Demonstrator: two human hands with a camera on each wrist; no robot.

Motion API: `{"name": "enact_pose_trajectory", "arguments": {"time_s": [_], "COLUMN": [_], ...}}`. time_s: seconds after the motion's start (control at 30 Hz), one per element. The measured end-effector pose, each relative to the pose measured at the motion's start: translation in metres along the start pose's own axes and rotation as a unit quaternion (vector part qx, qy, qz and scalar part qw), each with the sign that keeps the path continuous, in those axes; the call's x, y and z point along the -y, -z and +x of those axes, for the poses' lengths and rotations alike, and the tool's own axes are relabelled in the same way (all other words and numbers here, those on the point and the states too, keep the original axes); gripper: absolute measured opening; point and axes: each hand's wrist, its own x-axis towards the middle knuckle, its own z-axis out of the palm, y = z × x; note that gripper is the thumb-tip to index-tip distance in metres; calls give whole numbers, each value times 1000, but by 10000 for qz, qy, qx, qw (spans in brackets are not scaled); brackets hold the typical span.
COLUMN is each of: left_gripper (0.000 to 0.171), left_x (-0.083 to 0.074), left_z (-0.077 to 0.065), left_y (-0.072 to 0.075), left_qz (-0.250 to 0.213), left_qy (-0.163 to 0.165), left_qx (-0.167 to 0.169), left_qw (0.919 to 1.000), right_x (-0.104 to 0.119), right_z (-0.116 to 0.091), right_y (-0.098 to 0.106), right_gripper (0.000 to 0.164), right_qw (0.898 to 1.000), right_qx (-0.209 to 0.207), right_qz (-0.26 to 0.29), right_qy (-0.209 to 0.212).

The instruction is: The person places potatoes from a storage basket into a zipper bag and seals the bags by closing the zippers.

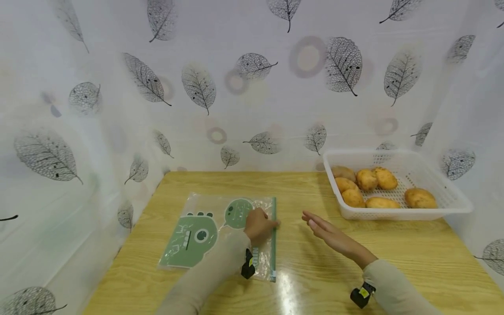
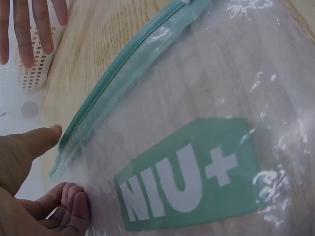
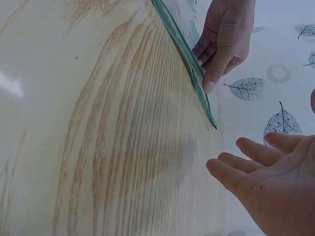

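A clear zip bag [image 1: 220,238] with green cartoon prints lies on the table, its green zip strip [image 2: 106,83] along the right edge. My left hand [image 1: 260,226] holds the bag near the far end of that strip. In the right wrist view, the left thumb [image 3: 211,81] lies at the strip, the curled fingers on the bag's side of it. To the right of the bag, my right hand [image 1: 336,238] is held over the table with straight fingers [image 3: 231,177], holding nothing. White lettering on a green label [image 2: 189,177] shows in the left wrist view.
A white plastic basket [image 1: 397,214] with several potatoes [image 1: 382,202] stands at the back right of the wooden table [image 1: 307,280]. Behind the table and at its sides hangs a pale curtain [image 1: 252,109] printed with leaves.
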Motion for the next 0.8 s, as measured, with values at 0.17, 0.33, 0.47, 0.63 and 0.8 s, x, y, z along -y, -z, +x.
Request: {"name": "enact_pose_trajectory", "arguments": {"time_s": [0.17, 0.33, 0.47, 0.63, 0.8], "left_gripper": [24, 14, 14, 17, 22], "left_x": [9, 11, 15, 27, 40], "left_z": [5, 2, 2, 8, 18], "left_y": [-3, 4, 7, 7, 11], "left_qz": [-388, -879, -1054, -1549, -2405], "left_qy": [50, 73, -200, -129, -78], "left_qx": [98, 135, 123, 309, 712], "left_qw": [9992, 9960, 9942, 9874, 9680], "right_x": [0, 0, -1, -3, -5], "right_z": [-1, -2, -3, -1, 1], "right_y": [1, 2, 2, 3, 4], "right_gripper": [54, 54, 54, 55, 55], "right_qw": [10000, 9999, 9997, 9992, 9984], "right_qx": [32, 42, 38, 75, 69], "right_qz": [60, 139, 229, 381, 557], "right_qy": [-61, -61, -15, -28, -71]}}
